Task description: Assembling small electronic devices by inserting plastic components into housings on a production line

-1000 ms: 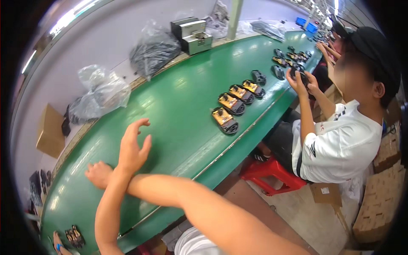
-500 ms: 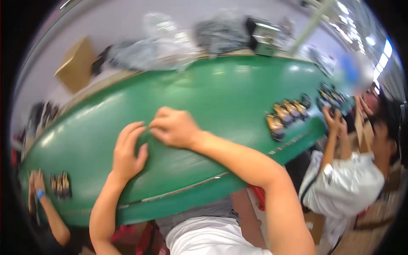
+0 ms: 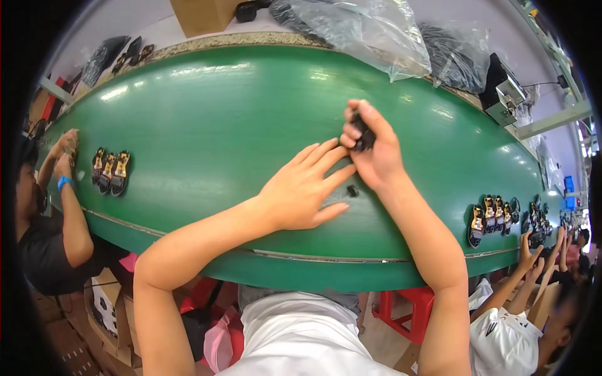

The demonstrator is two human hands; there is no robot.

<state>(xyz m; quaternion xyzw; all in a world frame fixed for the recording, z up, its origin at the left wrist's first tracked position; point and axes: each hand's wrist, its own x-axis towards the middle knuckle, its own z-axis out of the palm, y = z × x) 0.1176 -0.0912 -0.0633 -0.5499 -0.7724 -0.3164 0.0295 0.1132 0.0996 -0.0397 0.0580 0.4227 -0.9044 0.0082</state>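
Observation:
My left hand (image 3: 304, 188) lies over the green work surface (image 3: 219, 125), fingers spread, its tips close to the heel of my right hand. My right hand (image 3: 379, 147) is turned partly palm up, with its fingers curled round a cluster of small black parts (image 3: 363, 131); their exact kind cannot be made out. Between the two hands, a single small black piece (image 3: 352, 190) rests on the green surface beside my left fingers.
Half-assembled black and gold devices (image 3: 111, 171) stand in a row at left, and more of them (image 3: 491, 216) at right. Co-workers sit at both ends. Clear plastic bags (image 3: 376, 37), a metal box (image 3: 501, 94) and a cardboard box (image 3: 204, 15) line the far edge. A red stool (image 3: 404, 310) is below.
My view has swung round to the right. Both hands were close together before; now the left is spread flat, and black parts show in my curled right hand.

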